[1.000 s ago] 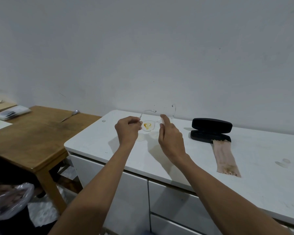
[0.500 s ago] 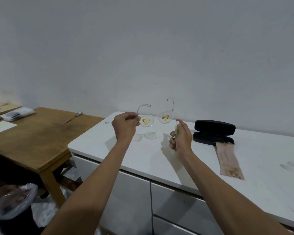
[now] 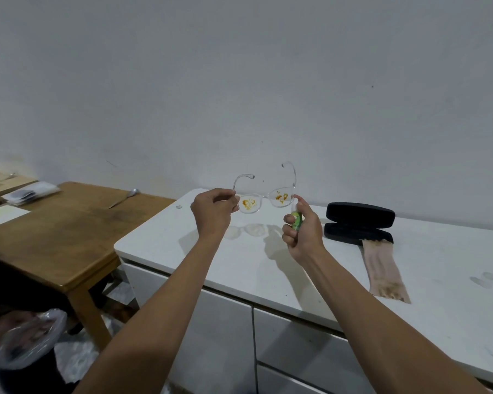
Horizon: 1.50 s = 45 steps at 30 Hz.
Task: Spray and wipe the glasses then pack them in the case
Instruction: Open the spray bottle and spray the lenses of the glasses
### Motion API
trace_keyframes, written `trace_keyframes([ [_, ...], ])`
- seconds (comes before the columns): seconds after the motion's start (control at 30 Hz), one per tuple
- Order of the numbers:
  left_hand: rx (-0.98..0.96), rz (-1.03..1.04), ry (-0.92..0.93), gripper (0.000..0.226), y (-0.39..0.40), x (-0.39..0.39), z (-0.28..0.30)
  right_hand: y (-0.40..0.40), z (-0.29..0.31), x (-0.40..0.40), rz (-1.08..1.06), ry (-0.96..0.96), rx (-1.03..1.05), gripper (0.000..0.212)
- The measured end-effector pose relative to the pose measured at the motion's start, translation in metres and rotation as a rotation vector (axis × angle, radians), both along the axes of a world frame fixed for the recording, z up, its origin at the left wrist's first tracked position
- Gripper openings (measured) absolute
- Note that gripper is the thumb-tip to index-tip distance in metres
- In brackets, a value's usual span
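Glasses (image 3: 264, 199) pinched at one corner in left hand (image 3: 214, 213) grip, right hand (image 3: 302, 231) clenched around what looks like a spray bottle (image 3: 295, 218)

White cabinet top (image 3: 310, 282) carries open black case (image 3: 359, 223), stained cloth strip (image 3: 383, 268) touching it.

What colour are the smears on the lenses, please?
Orange-yellow smears on both lenses, head view.

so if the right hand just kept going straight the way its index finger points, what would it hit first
Most likely the glasses. The right hand, closed on the spray bottle, points up and away, with its index fingertip just beside the stained lens nearest it. Depth is hard to judge; if it missed the frame, the wall comes next.
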<state>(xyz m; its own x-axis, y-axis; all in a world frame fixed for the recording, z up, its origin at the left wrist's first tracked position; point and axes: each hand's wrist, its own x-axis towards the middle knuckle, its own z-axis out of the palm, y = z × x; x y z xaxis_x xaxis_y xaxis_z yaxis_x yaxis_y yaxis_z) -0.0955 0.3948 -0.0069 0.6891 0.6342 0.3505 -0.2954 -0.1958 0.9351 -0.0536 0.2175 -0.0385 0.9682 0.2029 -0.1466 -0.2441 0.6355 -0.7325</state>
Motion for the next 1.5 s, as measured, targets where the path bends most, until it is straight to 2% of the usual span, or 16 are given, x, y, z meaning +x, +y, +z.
trace_keyframes([
  [0.13, -0.004, -0.002, 0.005, 0.011, 0.0, 0.001, -0.001, 0.0, -0.003, 0.002, -0.013, 0.002, -0.03, 0.02],
  [0.33, 0.0, -0.01, -0.011, 0.011, -0.003, 0.002, 0.003, 0.008, -0.004, -0.008, 0.101, -0.022, -0.107, 0.02],
  [0.67, 0.025, 0.003, -0.005, 0.012, -0.007, 0.003, 0.004, 0.034, -0.001, -0.014, 0.192, 0.049, 0.061, 0.023],
  [1.1, 0.008, -0.009, -0.007, 0.012, -0.01, 0.002, -0.001, 0.038, -0.006, -0.017, 0.203, 0.048, 0.0, 0.01],
  [1.2, 0.011, -0.002, -0.009, 0.011, -0.009, 0.003, -0.002, 0.035, -0.008, -0.015, 0.137, 0.0, -0.044, 0.018],
  [1.37, -0.002, 0.027, -0.006, 0.009, -0.004, 0.006, -0.006, 0.017, -0.008, -0.008, -0.104, -0.108, -0.317, 0.031],
  [1.5, 0.008, 0.067, 0.005, 0.009, 0.0, 0.009, -0.012, -0.004, -0.002, 0.001, -0.243, -0.175, -0.396, 0.043],
])
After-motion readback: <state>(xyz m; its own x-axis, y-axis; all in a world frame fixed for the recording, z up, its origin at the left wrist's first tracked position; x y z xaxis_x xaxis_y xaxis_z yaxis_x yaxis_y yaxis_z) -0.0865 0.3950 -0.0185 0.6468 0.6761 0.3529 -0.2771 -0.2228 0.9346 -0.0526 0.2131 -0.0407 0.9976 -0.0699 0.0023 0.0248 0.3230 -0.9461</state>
